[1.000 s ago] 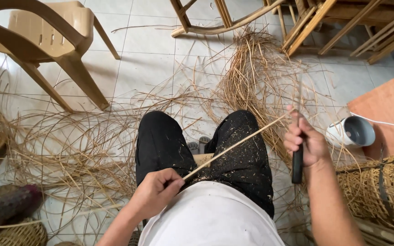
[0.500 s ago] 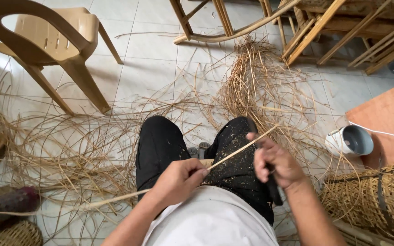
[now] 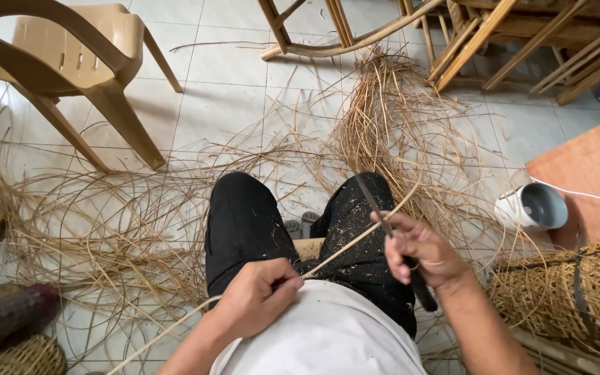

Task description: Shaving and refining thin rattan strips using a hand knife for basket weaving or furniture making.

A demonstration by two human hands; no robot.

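Chair [image 3: 71,62] far left; loose strands [image 3: 397,132] on floor ahead; cup [image 3: 530,207] right, beside basket [image 3: 578,292].

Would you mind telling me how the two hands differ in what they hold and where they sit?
The left hand pinches a thin rattan strip close to the white shirt; the right hand grips a dark-handled knife, blade on the strip. The left sits lower and nearer the body, the right farther out over the right knee. Both work the same strip.

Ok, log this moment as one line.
left hand: pinches rattan strip | right hand: grips knife, blade on strip | seated, loose strands on floor
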